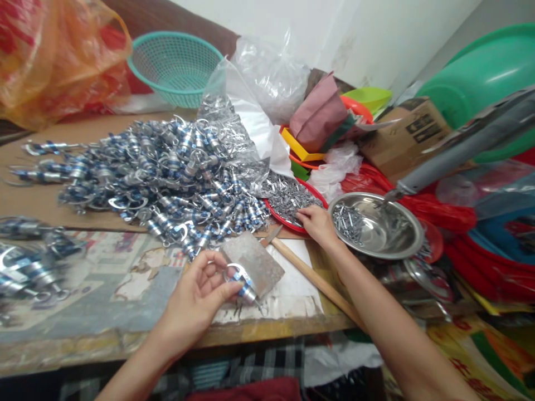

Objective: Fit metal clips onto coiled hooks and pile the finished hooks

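Observation:
My left hand [198, 289] holds a small blue-and-silver metal fitting [247, 292], with a curved hook at one end and a wire loop at the other, between thumb and fingers. It is held over the near edge of a flat metal plate [267, 267]. My right hand [318, 224] reaches to a red dish [288, 224] heaped with small metal pins [288, 197]. Its thumb and forefinger are pinched together at the dish's near right side; what is between them is too small to make out. A wooden-handled tool [313, 278] lies between the hands.
A large pile of similar fittings [154, 167] covers the back left, with more [25, 262] at the left edge. Right of the dish stands a steel bowl [401, 236] with pins inside. A grey bar [463, 145] slants above it. A turquoise basket [175, 67] stands behind.

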A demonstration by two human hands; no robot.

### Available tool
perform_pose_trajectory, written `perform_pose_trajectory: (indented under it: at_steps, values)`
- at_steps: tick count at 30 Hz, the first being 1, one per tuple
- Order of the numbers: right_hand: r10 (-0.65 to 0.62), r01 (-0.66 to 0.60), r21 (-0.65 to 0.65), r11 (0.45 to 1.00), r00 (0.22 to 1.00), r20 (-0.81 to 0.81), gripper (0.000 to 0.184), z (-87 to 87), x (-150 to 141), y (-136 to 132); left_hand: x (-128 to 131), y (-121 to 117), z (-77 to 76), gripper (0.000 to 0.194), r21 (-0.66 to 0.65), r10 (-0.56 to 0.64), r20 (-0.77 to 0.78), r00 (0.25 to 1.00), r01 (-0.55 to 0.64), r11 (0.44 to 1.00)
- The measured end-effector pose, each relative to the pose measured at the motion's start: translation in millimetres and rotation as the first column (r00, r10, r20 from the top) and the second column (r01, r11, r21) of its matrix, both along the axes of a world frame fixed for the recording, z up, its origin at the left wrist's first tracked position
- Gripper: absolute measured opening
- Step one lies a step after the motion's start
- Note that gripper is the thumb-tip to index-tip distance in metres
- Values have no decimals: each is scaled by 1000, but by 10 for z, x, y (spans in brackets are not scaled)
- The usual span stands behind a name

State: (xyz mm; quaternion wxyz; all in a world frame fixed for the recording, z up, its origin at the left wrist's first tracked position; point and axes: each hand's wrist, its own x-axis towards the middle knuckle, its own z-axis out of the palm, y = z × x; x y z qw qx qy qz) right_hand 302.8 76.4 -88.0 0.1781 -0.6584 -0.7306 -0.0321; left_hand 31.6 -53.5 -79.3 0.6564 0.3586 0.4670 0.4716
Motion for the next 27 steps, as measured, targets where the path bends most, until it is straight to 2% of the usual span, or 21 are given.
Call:
perform_pose_trajectory:
  at_steps: [8,11,13,14,16,18,20,23,27]
  values:
    - [69,-66,116,991,997,-20,20,59,-90,-63,-3,-1,-31,34,18,-20,-1,1000,20,1000]
    - [119,-113,150,982,992,-38,21,200,-248,-218,0,-10,-14,35,4,-13,2,1000,13,1000]
    - [206,-197,147,969,977,-55,20,335,-424,-432,0,-13,0,35,3,-15,10,1000,15,1000]
    - [265,-255,137,957,962,-60,19,404,-527,-565,-1,-13,6,35,2,-21,12,1000,20,1000]
    - [458,-452,100,886,887,-55,18,524,-740,-839,-3,-5,16,34,3,-29,17,999,29,1000]
    - [543,-543,20,839,839,31,19,602,-923,-1059,-5,5,23,35,0,-35,19,999,35,999]
    - [564,-559,-74,826,818,115,18,641,-1045,-1180,-7,13,31,36,-3,-36,16,999,36,999]
    - [566,-536,-191,822,805,177,15,664,-1118,-1212,-10,10,40,35,-10,-30,-5,1000,30,1000]
    - [605,-557,-245,793,766,217,11,691,-1130,-1214,-15,1,44,35,-18,-21,-6,1000,21,1000]
